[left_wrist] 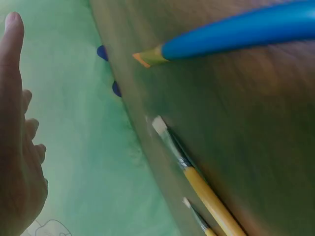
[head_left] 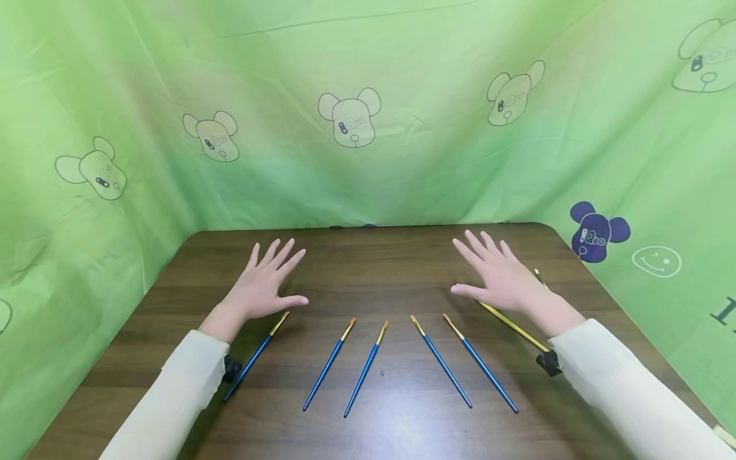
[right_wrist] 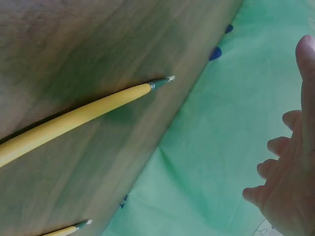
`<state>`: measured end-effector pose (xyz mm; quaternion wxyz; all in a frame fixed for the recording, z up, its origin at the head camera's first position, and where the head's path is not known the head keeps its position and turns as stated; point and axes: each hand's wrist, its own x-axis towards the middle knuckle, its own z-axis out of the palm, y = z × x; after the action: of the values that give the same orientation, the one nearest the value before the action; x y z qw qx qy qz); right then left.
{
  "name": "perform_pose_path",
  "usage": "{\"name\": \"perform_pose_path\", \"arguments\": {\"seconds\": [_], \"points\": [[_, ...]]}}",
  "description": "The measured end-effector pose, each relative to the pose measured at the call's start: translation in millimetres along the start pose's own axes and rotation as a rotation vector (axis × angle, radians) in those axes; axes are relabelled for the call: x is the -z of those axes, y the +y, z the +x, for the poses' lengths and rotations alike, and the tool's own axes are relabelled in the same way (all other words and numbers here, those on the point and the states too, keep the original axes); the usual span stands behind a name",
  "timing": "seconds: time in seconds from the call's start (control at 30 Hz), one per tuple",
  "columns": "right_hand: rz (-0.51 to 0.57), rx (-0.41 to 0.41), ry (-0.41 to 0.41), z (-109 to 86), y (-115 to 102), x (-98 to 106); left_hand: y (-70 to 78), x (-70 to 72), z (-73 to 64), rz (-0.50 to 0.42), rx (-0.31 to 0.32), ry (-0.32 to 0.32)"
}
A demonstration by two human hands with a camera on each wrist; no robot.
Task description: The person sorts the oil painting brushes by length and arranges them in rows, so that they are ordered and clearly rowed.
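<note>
My left hand [head_left: 261,281] is held above the left of the table with fingers spread, holding nothing. A blue paintbrush [head_left: 257,356] lies by its wrist. The left wrist view shows two yellow-handled paintbrushes [left_wrist: 209,196] that the left arm hides in the head view. On the right, my right hand [head_left: 503,275] hovers with spread fingers, also without anything in it. Beneath it lies a yellow-handled paintbrush [head_left: 514,326], partly covered. A second brush tip [head_left: 537,273] shows beyond that hand. Between the hands lie several blue paintbrushes [head_left: 329,365], bristles pointing away from me.
The brown wooden table [head_left: 379,268] has its far edge against a green cloth backdrop [head_left: 368,185] printed with mouse-like heads. The cloth also runs along both sides. A small pale object [head_left: 724,436] shows at the lower right edge.
</note>
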<state>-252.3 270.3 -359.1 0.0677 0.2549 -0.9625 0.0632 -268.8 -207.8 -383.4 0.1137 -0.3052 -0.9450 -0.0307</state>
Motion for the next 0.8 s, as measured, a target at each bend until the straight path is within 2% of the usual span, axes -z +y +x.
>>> {"name": "perform_pose_path", "arguments": {"seconds": [0.3, 0.5, 0.67, 0.8], "points": [[0.044, 0.049, 0.075, -21.7, 0.3, -5.8, -3.7, -2.1, -28.1, -0.143, -0.014, -0.019], [0.107, 0.06, 0.137, -37.5, -0.5, -6.5, -4.6, -2.8, -46.1, -0.22, -0.027, 0.029], [0.147, 0.054, 0.169, -49.0, -0.9, -9.5, -4.1, -2.9, -61.5, -0.305, 0.022, 0.029], [0.179, 0.08, 0.211, -58.0, -3.7, -13.3, -2.4, -3.6, -72.1, -0.358, 0.052, 0.016]]}}
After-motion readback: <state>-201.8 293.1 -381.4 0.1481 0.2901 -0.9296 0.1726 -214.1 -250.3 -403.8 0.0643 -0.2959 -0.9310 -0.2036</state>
